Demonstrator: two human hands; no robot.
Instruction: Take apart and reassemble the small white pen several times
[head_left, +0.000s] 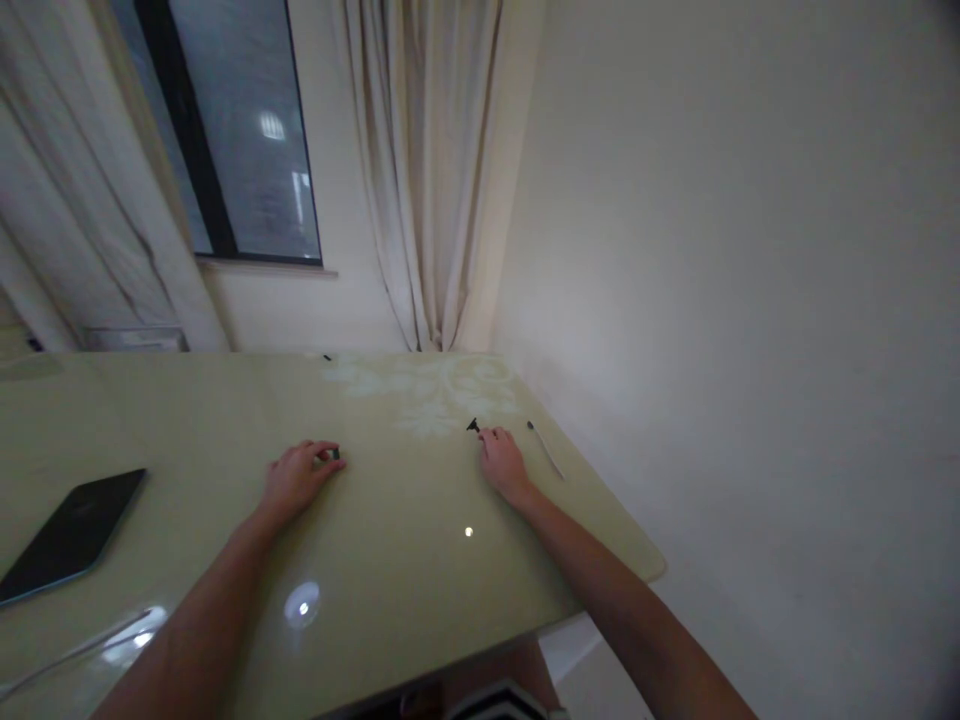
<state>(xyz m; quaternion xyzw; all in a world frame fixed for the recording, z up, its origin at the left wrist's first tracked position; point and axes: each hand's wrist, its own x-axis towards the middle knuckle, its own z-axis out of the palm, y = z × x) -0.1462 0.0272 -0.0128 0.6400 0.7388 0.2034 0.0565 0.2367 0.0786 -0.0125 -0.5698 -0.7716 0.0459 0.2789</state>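
Note:
Between the thumb and fingers of my left hand (300,478) is a small dark piece (336,454), held just above or on the glossy pale table (390,520). My right hand (502,462) rests farther right, its fingertips closed at the near end of a small black T-shaped item (473,425). To the right of that hand lies a thin white stick (549,452) with a dark tip, untouched. The two hands are well apart.
A dark tablet or laptop (75,530) lies at the left, with a pale cable (75,652) nearer me. A tiny black bit (327,357) sits at the table's back edge. Curtains (427,180) and a window stand behind; a wall (720,300) borders the right.

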